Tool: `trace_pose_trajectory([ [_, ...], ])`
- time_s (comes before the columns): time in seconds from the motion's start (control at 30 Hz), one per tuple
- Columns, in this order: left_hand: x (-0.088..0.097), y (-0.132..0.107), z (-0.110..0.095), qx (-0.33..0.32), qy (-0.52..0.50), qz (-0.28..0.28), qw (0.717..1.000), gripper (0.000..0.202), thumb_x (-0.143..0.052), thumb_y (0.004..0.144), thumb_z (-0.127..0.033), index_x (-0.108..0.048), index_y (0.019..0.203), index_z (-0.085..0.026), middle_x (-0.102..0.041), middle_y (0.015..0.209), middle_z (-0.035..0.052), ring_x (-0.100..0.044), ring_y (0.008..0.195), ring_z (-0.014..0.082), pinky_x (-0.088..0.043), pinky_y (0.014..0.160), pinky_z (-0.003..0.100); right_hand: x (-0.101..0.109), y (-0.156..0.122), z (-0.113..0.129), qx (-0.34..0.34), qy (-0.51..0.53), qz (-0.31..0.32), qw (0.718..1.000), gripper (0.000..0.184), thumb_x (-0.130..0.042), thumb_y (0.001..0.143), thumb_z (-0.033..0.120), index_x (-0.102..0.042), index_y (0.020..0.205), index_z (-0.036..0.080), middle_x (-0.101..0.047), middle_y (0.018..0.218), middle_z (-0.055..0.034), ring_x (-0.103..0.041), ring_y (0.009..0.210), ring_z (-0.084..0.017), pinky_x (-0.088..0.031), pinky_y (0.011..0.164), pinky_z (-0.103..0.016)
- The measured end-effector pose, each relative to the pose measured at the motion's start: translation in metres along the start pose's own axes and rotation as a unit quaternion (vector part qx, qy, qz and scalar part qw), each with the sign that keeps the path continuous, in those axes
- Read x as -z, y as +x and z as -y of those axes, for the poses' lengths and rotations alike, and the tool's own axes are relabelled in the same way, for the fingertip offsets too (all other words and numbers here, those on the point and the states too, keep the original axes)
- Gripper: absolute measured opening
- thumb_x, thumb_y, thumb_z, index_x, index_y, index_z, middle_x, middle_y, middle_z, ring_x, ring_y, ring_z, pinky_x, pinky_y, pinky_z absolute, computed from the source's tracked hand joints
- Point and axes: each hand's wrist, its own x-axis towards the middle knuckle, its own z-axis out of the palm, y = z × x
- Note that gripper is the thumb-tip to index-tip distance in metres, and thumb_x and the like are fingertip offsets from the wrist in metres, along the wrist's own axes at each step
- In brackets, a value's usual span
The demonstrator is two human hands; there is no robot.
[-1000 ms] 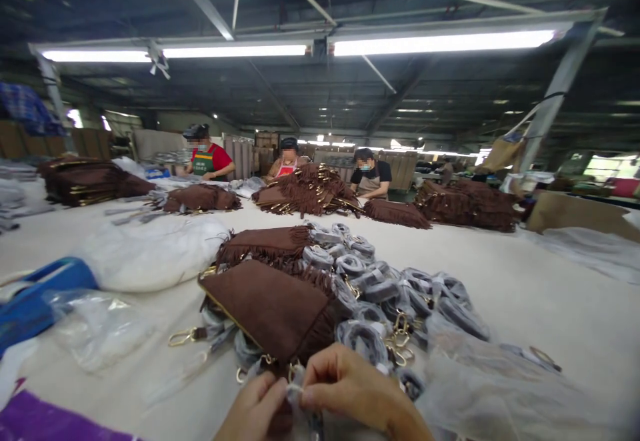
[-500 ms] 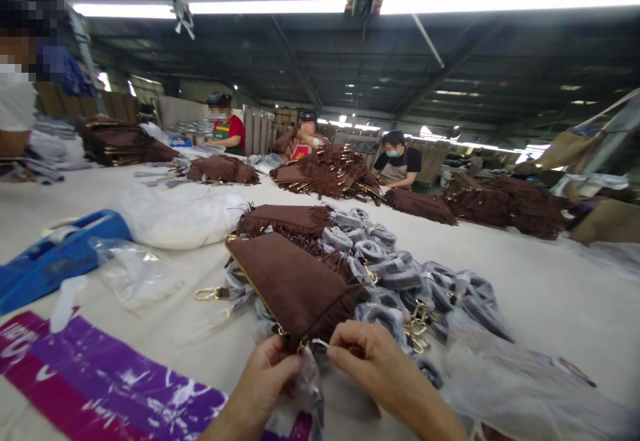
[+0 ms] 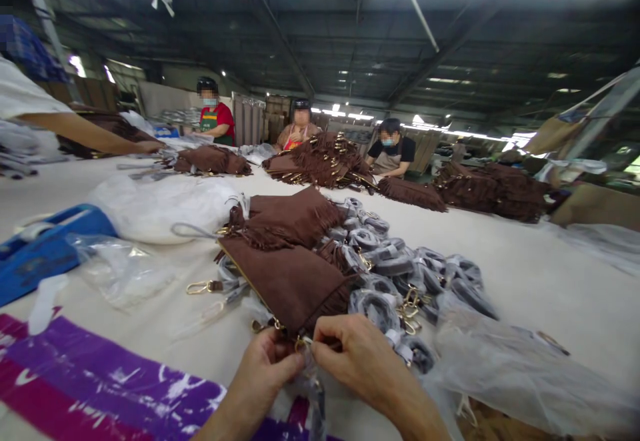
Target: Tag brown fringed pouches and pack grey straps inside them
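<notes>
A brown fringed pouch (image 3: 295, 281) with a gold zipper along its left edge lies in front of me, its near corner at my fingers. My left hand (image 3: 270, 364) is closed, thumb and fingers pinching the gold clasp (image 3: 300, 343) by that corner. A clear-wrapped strap (image 3: 316, 401) hangs below the clasp. Close beside it, my right hand (image 3: 353, 351) pinches a small white strip (image 3: 307, 338), partly hidden by the fingers. Behind lies another fringed pouch (image 3: 295, 211), with a grey loop (image 3: 193, 230) at its left. Wrapped coiled straps (image 3: 375, 311) with gold hooks lie to the right.
At the left are a blue tape dispenser (image 3: 55, 244), a white plastic bag (image 3: 165, 204) and a purple printed sheet (image 3: 110, 374). Clear plastic (image 3: 520, 361) covers the near right. Brown pouches are heaped (image 3: 320, 161) farther back, where several co-workers stand. A co-worker's arm (image 3: 95, 134) reaches in from the left.
My right hand has come nearer my left, at the clasp. The pouch behind has shifted, and a grey loop shows beside it. The co-worker at the left now stretches an arm over the table.
</notes>
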Motion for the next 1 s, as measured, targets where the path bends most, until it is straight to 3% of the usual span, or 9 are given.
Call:
trace_pose_trajectory([
  [0.23, -0.003, -0.002, 0.0, -0.001, -0.018, 0.024, 1.0, 0.055, -0.092, 0.045, -0.041, -0.067, 0.085, -0.012, -0.067, 0.067, 0.0023, -0.054, 0.055, 0.0118, -0.038, 0.051, 0.021, 0.0, 0.003, -0.006, 0.009, 0.078, 0.028, 0.997, 0.018, -0.053, 0.072, 0.016, -0.062, 0.057, 0.018, -0.054, 0.055, 0.0039, -0.046, 0.056, -0.012, -0.026, 0.052, -0.024],
  [0.33, -0.002, -0.007, -0.004, -0.009, -0.023, 0.038, 0.999, 0.053, -0.09, 0.049, -0.043, -0.069, 0.087, -0.012, -0.069, 0.071, 0.0036, -0.058, 0.062, 0.015, -0.044, 0.058, 0.023, 0.0, 0.004, -0.008, 0.011, 0.138, 0.055, 0.989, 0.018, -0.052, 0.074, 0.019, -0.06, 0.057, 0.018, -0.052, 0.054, 0.0045, -0.043, 0.055, -0.011, -0.027, 0.051, -0.022],
  [0.43, -0.001, -0.01, -0.005, -0.005, -0.024, 0.026, 0.999, 0.049, -0.084, 0.057, -0.052, -0.072, 0.086, -0.013, -0.069, 0.072, 0.0037, -0.059, 0.066, 0.0165, -0.046, 0.064, 0.025, -0.001, 0.005, -0.008, 0.008, 0.171, 0.068, 0.983, 0.018, -0.053, 0.074, 0.022, -0.058, 0.057, 0.018, -0.048, 0.053, 0.005, -0.039, 0.054, -0.011, -0.027, 0.051, -0.022],
  [0.53, 0.002, -0.007, -0.003, -0.002, -0.011, 0.0, 1.0, 0.049, -0.082, 0.056, -0.057, -0.072, 0.074, -0.013, -0.066, 0.065, 0.0021, -0.056, 0.063, 0.0148, -0.044, 0.061, 0.023, -0.004, 0.007, -0.006, 0.014, 0.168, 0.066, 0.983, 0.018, -0.053, 0.073, 0.022, -0.056, 0.055, 0.018, -0.045, 0.053, 0.0052, -0.039, 0.055, -0.01, -0.026, 0.051, -0.022],
  [0.73, 0.004, -0.005, -0.006, -0.046, 0.028, -0.034, 0.998, 0.03, -0.084, 0.054, -0.041, -0.075, 0.062, -0.013, -0.067, 0.062, 0.002, -0.055, 0.063, 0.0156, -0.043, 0.064, 0.024, -0.01, 0.006, -0.007, 0.013, 0.187, 0.037, 0.982, 0.017, -0.054, 0.074, 0.022, -0.058, 0.057, 0.017, -0.051, 0.053, 0.0043, -0.045, 0.056, -0.011, -0.03, 0.053, -0.022],
  [0.9, 0.001, -0.011, -0.012, -0.035, 0.019, -0.013, 0.999, 0.026, -0.08, 0.057, -0.029, -0.079, 0.078, -0.014, -0.073, 0.076, 0.0045, -0.062, 0.076, 0.0217, -0.047, 0.074, 0.028, -0.012, 0.005, -0.011, -0.044, 0.231, 0.058, 0.97, 0.012, -0.056, 0.075, 0.024, -0.062, 0.066, 0.018, -0.058, 0.054, 0.0045, -0.044, 0.043, -0.009, -0.03, 0.044, -0.022],
  [1.0, 0.001, -0.012, -0.01, -0.041, 0.021, -0.017, 0.999, 0.025, -0.08, 0.057, -0.026, -0.078, 0.078, -0.013, -0.071, 0.072, 0.0032, -0.059, 0.068, 0.0177, -0.045, 0.066, 0.025, -0.009, 0.005, -0.01, -0.028, 0.213, 0.039, 0.976, 0.01, -0.058, 0.075, 0.023, -0.062, 0.066, 0.019, -0.06, 0.056, 0.0049, -0.049, 0.048, -0.01, -0.033, 0.048, -0.022],
])
